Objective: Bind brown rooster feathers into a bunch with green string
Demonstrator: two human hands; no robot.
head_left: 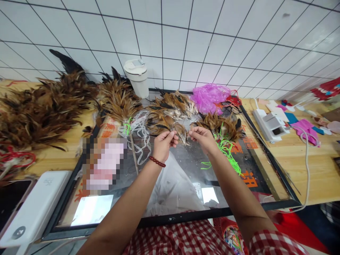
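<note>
My left hand [164, 143], with a dark red bead bracelet at the wrist, pinches a small bunch of brown feathers [181, 131] over the glass-topped frame. Just right of that bunch, my right hand [203, 138] has thumb and fingers pressed together; anything between them is too small to make out. Behind both hands lies a pile of loose brown feathers [172, 106] with pale quill ends. Beside my right hand is another feather cluster [221, 125], with bright green strings [230, 156] below it. Left of my hands, a feather duster [119, 101] with a stick handle rests by a white ribbon [139, 129].
A white cup [138, 79] stands by the tiled wall. A purple plastic bag [211, 96] lies at the back. Large feather bundles [39, 109] cover the left side. A white power bank [37, 209] sits front left; a white device [271, 124] with a cable is at right.
</note>
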